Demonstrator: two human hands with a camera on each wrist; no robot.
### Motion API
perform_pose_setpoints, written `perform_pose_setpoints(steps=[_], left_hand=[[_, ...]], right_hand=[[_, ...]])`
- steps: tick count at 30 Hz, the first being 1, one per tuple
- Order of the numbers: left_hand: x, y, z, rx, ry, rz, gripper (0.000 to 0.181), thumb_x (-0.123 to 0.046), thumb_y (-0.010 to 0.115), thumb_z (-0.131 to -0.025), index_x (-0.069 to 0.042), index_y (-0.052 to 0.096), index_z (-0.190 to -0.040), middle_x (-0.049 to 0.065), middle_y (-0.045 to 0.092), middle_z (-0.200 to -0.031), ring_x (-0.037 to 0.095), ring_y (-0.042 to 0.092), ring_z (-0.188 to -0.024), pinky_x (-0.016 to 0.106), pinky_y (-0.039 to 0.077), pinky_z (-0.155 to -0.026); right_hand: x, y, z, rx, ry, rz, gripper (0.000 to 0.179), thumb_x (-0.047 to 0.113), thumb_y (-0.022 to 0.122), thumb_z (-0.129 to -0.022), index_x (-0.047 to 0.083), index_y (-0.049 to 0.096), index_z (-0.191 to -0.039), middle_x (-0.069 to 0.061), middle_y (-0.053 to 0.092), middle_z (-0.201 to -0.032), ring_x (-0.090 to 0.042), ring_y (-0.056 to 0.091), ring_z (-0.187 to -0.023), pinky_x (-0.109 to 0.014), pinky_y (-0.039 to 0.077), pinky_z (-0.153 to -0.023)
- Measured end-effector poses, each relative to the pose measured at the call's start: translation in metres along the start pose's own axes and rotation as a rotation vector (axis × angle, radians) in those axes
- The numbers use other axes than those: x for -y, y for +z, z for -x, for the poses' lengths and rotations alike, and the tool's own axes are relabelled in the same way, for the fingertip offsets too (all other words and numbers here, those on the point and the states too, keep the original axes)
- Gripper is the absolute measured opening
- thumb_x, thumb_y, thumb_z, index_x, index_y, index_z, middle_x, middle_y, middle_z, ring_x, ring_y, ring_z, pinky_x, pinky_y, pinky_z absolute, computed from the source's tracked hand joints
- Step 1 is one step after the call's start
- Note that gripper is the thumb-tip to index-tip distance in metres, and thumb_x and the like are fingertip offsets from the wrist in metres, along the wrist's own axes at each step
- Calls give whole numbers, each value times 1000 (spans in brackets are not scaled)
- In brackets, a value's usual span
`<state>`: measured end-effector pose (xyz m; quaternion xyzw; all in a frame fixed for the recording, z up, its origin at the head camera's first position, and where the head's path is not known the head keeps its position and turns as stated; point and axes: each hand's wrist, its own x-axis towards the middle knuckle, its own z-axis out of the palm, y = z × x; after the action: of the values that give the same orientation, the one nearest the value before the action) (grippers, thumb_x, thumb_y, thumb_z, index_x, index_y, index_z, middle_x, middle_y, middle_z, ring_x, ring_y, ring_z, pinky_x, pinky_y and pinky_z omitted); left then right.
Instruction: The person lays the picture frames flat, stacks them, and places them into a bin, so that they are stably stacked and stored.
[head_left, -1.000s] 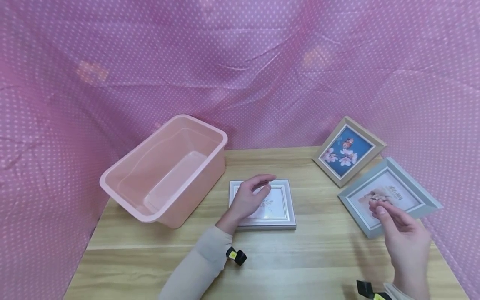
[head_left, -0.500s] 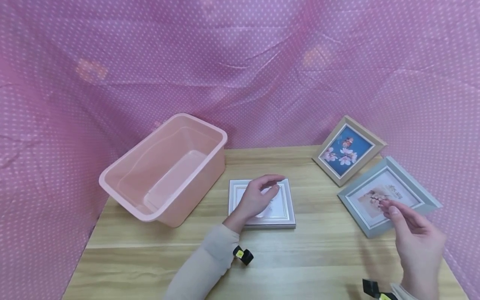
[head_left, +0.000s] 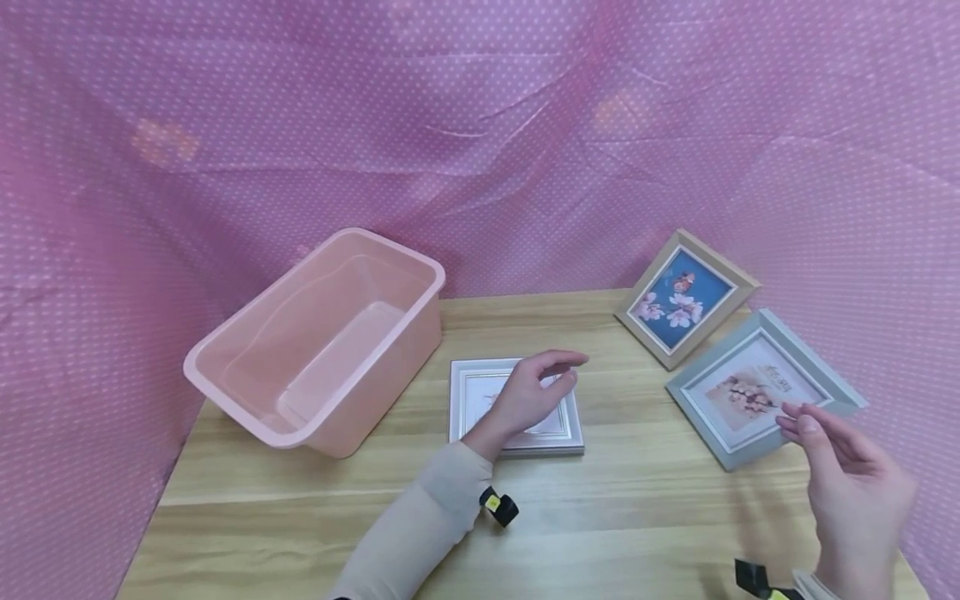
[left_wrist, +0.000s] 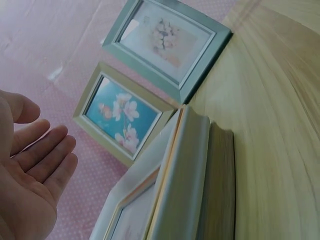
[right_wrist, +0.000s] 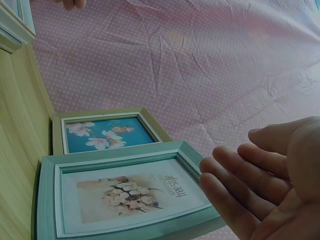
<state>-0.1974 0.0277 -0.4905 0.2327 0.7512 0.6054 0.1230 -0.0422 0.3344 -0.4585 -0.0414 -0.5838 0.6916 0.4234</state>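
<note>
My left hand (head_left: 531,398) hovers over a white picture frame (head_left: 467,408) in the middle of the table, its fingers relaxed and holding nothing. In the left wrist view, that white frame (left_wrist: 172,175) lies on top of a second frame (left_wrist: 218,185). On the right, my right hand (head_left: 855,479) is beside the grey-green picture frame (head_left: 738,396), fingers loosely bent with nothing in them. This frame stands tilted back and shows a flower print. Behind it a tan picture frame (head_left: 686,300) with a blue blossom picture also stands tilted.
A pink plastic bin (head_left: 360,375) with nothing in it stands at the back left of the wooden table (head_left: 585,525). Pink dotted cloth (head_left: 480,150) hangs behind the table and along both sides.
Both hands have drifted to the right, the left across the white frame and the right away from the grey-green frame's middle. The view has shifted slightly; the frames and bin stay put.
</note>
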Motion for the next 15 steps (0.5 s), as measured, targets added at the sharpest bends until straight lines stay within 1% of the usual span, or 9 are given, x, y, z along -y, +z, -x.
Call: perform_pose_setpoints(steps=[3, 5, 7, 10, 13, 15], left_hand=[[-3, 6, -5, 18, -4, 7, 33, -20, 62, -108, -16, 72, -139, 1, 73, -143, 22, 65, -137, 43, 55, -117], [-4, 10, -8, 30, -8, 9, 33, -21, 63, -108, -17, 72, -139, 0, 73, -142, 21, 65, -137, 41, 55, -117], [-5, 14, -11, 42, -10, 9, 33, -22, 63, -108, -17, 72, -139, -1, 73, -142, 20, 65, -137, 41, 54, -117], [-5, 19, -15, 61, -11, 16, 32, -22, 64, -108, -16, 72, -138, -1, 73, -143, 19, 65, -138, 39, 54, -117], [-6, 23, -17, 74, -24, 15, 32, -23, 64, -108, -17, 73, -138, -3, 73, -142, 17, 65, -138, 34, 55, -115], [-6, 25, -18, 78, -29, 13, 32, -22, 65, -107, -17, 73, -138, -3, 73, -142, 17, 65, -137, 31, 55, -113]], right_hand=[[1, -3, -1, -36, -22, -8, 27, -17, 71, -93, -36, 60, -109, -17, 84, -95, -18, 82, -78, -25, 66, -77], [2, -5, -2, -69, -24, 36, 29, -13, 72, -95, -35, 61, -108, -15, 84, -94, -16, 82, -78, -24, 66, -77], [3, -7, -3, -98, -21, 35, 30, -11, 74, -94, -35, 62, -108, -16, 84, -93, -17, 82, -78, -24, 66, -75], [6, -11, -3, -140, 21, 93, 32, -7, 76, -94, -32, 64, -109, -14, 84, -93, -16, 82, -79, -24, 66, -75], [8, -14, -3, -171, 57, 115, 32, -6, 77, -93, -31, 65, -109, -14, 84, -93, -17, 82, -79, -24, 66, -74], [8, -15, -3, -185, 63, 107, 32, -6, 78, -93, -31, 65, -109, -15, 84, -91, -17, 82, -77, -25, 66, -72]])
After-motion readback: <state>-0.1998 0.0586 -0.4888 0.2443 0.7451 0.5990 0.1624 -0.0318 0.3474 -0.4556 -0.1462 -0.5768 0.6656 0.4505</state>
